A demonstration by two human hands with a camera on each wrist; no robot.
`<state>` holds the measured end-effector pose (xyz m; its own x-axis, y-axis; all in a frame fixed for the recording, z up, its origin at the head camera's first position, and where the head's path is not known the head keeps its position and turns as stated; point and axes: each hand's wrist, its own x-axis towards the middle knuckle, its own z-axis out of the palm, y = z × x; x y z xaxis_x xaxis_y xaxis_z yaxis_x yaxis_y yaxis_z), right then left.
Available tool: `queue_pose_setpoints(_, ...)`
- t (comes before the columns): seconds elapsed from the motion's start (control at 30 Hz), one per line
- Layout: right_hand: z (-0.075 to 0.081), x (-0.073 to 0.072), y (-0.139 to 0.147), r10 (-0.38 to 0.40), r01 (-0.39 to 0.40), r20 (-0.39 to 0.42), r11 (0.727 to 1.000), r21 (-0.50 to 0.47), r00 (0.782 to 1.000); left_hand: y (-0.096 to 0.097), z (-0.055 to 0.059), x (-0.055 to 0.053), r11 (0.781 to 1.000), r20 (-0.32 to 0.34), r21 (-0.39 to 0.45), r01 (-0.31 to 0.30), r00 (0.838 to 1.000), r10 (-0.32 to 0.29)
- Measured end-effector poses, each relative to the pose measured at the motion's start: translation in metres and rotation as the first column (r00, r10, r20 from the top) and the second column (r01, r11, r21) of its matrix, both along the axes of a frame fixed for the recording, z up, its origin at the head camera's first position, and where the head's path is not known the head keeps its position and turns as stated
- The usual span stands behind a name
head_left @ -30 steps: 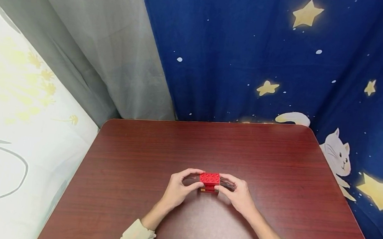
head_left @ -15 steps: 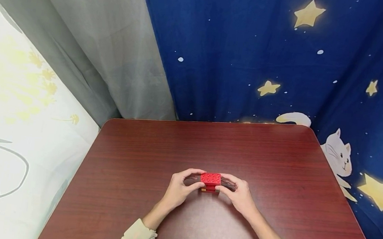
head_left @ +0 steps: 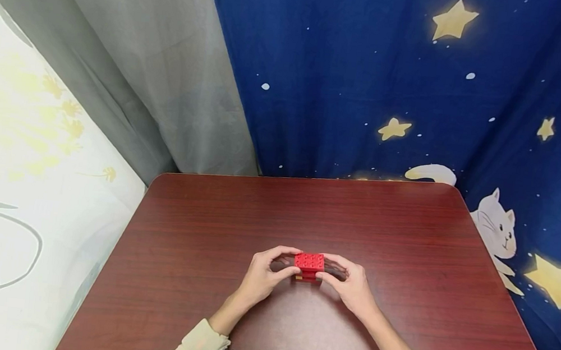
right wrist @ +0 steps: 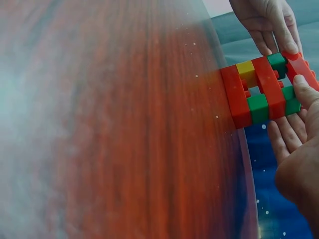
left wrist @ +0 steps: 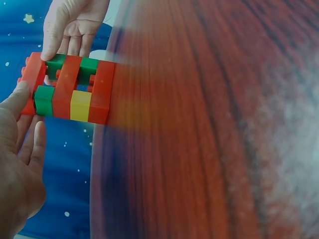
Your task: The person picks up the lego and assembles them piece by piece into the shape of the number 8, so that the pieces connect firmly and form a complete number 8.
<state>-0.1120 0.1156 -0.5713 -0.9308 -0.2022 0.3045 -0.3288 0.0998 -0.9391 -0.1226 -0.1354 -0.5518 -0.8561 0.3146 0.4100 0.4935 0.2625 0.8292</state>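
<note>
A stack of toy building bricks (head_left: 309,267) stands upright on the table between both hands. Its layers show in the left wrist view: a red brick at the bottom, a yellow brick (left wrist: 80,105) and a green one above it, a red middle brick (left wrist: 67,89), two green bricks, then a red top brick (left wrist: 34,72). My left hand (head_left: 259,277) pinches the left end of that top brick between thumb and fingers. At its right end my right hand (head_left: 353,288) holds it likewise. In the right wrist view the top brick (right wrist: 305,70) looks slightly tilted; whether it is fully seated I cannot tell.
The dark red wooden table (head_left: 195,217) has rounded far corners. Behind it hang a grey curtain (head_left: 169,63) and a blue star-patterned curtain (head_left: 330,78). A white patterned cloth (head_left: 32,173) borders the left side.
</note>
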Motion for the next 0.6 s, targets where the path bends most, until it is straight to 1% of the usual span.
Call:
queue_pose_setpoints(0.13,0.0012,0.0007,0.0,-0.002,0.002,0.008,1.0,0.001,1.0,-0.0003,0.0006,-0.0003,1.0,-0.027,-0.02,0.003,1.0,-0.003)
queue_pose_setpoints(0.33,0.0032,0.0016,-0.0003,-0.003,0.003,0.016,1.0,0.0,1.0,-0.0003,0.0006,-0.0008,0.998,-0.07,-0.065,-0.012,0.998,0.008)
queue_pose_setpoints(0.6,0.0009,0.0001,-0.0007,-0.012,0.012,-0.007,1.0,-0.011,1.0,0.0001,0.0003,-0.0005,0.996,-0.105,-0.088,-0.025,0.994,0.016)
